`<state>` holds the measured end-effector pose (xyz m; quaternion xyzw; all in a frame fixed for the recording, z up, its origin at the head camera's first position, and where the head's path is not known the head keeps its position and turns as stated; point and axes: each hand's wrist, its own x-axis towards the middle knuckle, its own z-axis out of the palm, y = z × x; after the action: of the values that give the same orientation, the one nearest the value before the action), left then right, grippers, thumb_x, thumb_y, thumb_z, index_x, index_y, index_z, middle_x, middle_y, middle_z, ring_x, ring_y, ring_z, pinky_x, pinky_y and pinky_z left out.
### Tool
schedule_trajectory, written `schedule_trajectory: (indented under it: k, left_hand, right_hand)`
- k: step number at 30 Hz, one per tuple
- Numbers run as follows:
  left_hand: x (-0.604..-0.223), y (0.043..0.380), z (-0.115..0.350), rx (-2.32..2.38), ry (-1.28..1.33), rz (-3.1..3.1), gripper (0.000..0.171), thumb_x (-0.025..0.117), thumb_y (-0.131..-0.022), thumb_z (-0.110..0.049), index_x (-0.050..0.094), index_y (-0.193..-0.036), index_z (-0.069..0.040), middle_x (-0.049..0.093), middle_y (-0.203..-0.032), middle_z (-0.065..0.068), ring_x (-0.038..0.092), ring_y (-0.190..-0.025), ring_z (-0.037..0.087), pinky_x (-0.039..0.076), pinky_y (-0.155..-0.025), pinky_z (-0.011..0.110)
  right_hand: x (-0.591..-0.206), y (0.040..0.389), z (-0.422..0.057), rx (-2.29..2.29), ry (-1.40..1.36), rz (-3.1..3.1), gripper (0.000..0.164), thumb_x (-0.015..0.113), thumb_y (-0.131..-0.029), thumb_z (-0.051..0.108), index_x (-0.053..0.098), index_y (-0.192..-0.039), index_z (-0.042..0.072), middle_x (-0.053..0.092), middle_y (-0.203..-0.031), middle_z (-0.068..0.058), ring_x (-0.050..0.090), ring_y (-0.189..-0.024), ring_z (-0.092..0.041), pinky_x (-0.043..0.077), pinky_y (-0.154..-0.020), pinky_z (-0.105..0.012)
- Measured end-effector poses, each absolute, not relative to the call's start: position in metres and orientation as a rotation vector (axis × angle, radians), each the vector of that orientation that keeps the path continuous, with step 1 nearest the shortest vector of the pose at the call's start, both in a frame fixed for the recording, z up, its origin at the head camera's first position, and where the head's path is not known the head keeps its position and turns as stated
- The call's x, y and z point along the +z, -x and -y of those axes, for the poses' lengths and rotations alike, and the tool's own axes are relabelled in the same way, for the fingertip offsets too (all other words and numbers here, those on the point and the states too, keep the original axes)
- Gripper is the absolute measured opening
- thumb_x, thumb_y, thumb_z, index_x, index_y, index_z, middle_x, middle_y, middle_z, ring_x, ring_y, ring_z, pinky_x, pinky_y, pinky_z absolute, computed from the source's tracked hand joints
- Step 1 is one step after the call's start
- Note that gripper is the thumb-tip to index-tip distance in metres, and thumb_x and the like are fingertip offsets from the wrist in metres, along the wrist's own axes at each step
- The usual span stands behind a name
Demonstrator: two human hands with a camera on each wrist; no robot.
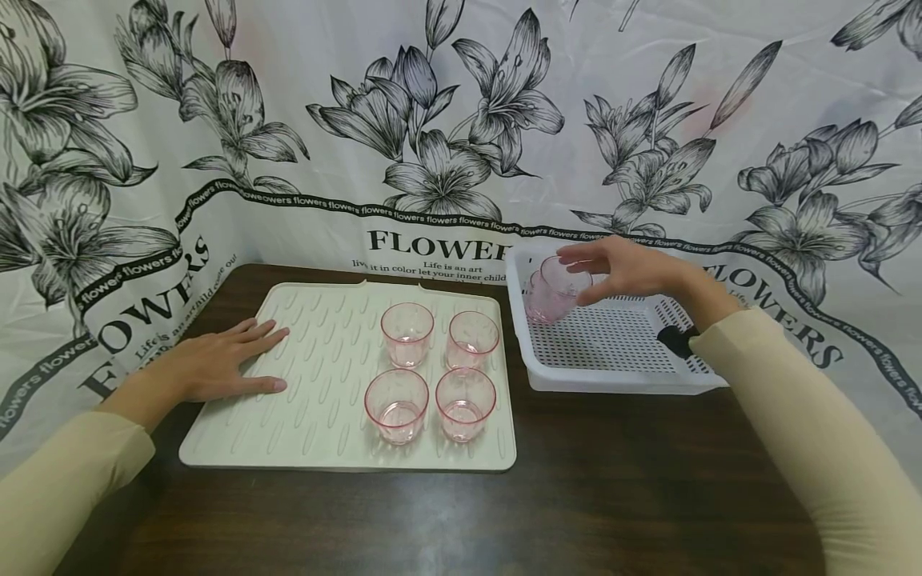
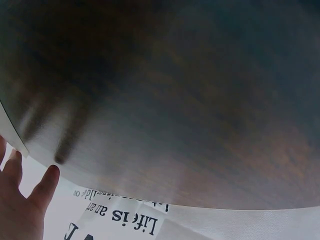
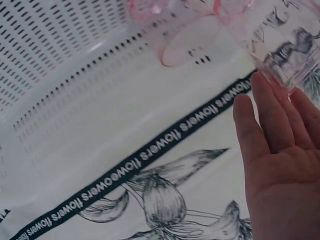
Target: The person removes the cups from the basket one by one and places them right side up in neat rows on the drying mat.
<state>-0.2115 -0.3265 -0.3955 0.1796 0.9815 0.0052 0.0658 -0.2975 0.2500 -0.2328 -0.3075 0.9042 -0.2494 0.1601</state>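
Note:
My left hand (image 1: 226,362) lies flat with fingers spread on the left edge of a white ridged draining tray (image 1: 310,384); its fingertips also show in the left wrist view. Pink-rimmed clear glasses stand upright on the tray's right half: two at the back, including this glass (image 1: 406,334), and two in front, including this glass (image 1: 465,404). Over the left end of a white perforated basket (image 1: 612,384), my right hand (image 1: 627,268) holds a pink clear glass (image 3: 285,45) between thumb and fingers. Another pink glass (image 3: 192,42) is close beside it in the basket.
A dark wooden table (image 1: 576,480) lies under the tray and basket. White cloth (image 1: 288,232) with black flower prints and lettering hangs close behind them and along the left side. A black strap (image 1: 675,342) shows at my right wrist.

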Motion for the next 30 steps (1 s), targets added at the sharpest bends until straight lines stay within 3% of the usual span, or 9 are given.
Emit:
schedule_trajectory:
  k: [8,24,30]
  left_hand:
    - [-0.395,0.213,0.326,0.016,-0.546,-2.95,0.096,0.053,-0.085,-0.075,0.034,-0.155,-0.012,0.031,-0.159,0.021,0.028,-0.143,0.049,0.035,-0.099,0.07]
    - [-0.394,0.213,0.326,0.003,-0.539,-2.957,0.097,0.053,-0.085,-0.076,0.036,-0.155,-0.011,0.032,-0.158,0.021,0.029,-0.142,0.049,0.036,-0.099,0.07]
    - [-0.395,0.213,0.326,-0.001,-0.535,-2.957,0.097,0.052,-0.084,-0.077,0.036,-0.155,-0.011,0.032,-0.158,0.021,0.029,-0.142,0.049,0.036,-0.098,0.07]
  right_hand:
    - [-0.216,0.296,-0.239,-0.752,0.904,-2.624,0.079,0.079,-0.085,0.016,0.038,-0.152,0.002,0.042,-0.154,-0.016,0.042,-0.139,-0.039,0.033,-0.111,-0.056]
    - [-0.192,0.284,-0.184,-0.775,1.093,-2.614,0.076,0.079,-0.086,0.023,0.043,-0.151,0.008,0.053,-0.146,-0.01,0.051,-0.134,-0.026,0.037,-0.112,-0.042]
    - [-0.194,0.276,-0.161,-0.807,1.16,-2.58,0.077,0.081,-0.085,0.025,0.044,-0.15,0.007,0.051,-0.148,-0.008,0.051,-0.134,-0.023,0.037,-0.112,-0.04]
